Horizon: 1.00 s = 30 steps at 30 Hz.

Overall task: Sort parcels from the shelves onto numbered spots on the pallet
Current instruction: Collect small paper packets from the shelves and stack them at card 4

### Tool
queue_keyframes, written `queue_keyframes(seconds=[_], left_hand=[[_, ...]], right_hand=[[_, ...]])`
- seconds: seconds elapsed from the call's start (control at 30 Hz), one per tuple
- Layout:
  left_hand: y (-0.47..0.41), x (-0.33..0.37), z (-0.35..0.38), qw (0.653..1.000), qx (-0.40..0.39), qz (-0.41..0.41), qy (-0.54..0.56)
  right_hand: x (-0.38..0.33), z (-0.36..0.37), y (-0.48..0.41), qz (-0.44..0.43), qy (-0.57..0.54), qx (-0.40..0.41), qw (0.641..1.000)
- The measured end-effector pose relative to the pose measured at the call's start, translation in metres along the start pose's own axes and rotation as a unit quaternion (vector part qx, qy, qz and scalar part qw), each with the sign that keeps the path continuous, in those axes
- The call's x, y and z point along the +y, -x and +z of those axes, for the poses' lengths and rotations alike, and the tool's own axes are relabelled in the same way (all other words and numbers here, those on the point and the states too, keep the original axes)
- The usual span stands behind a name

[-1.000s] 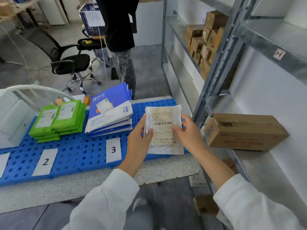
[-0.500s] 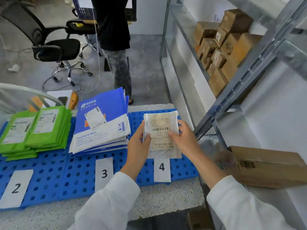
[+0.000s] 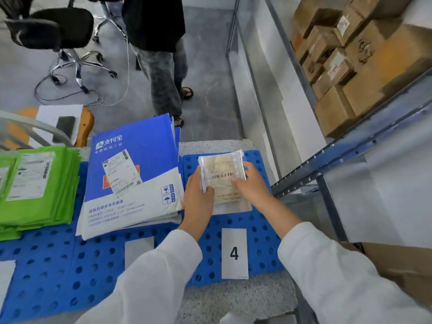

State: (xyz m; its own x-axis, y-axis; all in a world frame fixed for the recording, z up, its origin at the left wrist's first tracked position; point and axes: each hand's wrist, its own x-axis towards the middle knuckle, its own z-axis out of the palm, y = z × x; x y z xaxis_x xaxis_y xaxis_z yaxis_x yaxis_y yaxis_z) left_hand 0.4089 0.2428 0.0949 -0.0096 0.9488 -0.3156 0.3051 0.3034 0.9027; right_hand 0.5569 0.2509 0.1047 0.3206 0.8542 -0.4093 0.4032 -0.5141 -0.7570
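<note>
Shelf [image 3: 350, 146] stacked with boxes [image 3: 346, 66] runs up the right. Blue pallet [image 3: 58, 265] lies on the table [image 3: 233, 298], left of it. Blue mailers [image 3: 145, 146] are piled mid-pallet, green mailers [image 3: 46, 199] to their left. The clear parcel [image 3: 224, 176] is over the pallet's right end: left hand [image 3: 198, 199] grips its left edge, right hand [image 3: 252, 185] pinches its right side, thumbs on top. The 4 label [image 3: 234, 253] lies just nearer.
</note>
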Motion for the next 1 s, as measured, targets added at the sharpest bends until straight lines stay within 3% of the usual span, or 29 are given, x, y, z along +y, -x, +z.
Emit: queue_keyframes(seconds=[0.43, 0.67, 0.83, 0.93, 1.0], left_hand=[[-0.063, -0.039, 0.047, 0.998, 0.024, -0.057, -0.024], [-0.073, -0.039, 0.051, 0.997, 0.021, -0.078, -0.015], [-0.066, -0.019, 0.052, 0.996, 0.063, -0.054, -0.014], [-0.047, 0.003, 0.061, 0.998, 0.004, -0.011, -0.069], [-0.04, 0.012, 0.059, 0.991, -0.036, 0.026, -0.13]], right_hand=[[0.035, 0.033, -0.078, 0.055, 0.051, -0.069, 0.995], [0.045, 0.047, -0.091, 0.021, 0.098, -0.033, 0.994], [0.038, 0.045, -0.082, -0.014, 0.209, -0.039, 0.977], [0.041, 0.04, -0.06, -0.073, 0.3, -0.011, 0.951], [0.038, 0.027, -0.042, -0.075, 0.302, -0.028, 0.95]])
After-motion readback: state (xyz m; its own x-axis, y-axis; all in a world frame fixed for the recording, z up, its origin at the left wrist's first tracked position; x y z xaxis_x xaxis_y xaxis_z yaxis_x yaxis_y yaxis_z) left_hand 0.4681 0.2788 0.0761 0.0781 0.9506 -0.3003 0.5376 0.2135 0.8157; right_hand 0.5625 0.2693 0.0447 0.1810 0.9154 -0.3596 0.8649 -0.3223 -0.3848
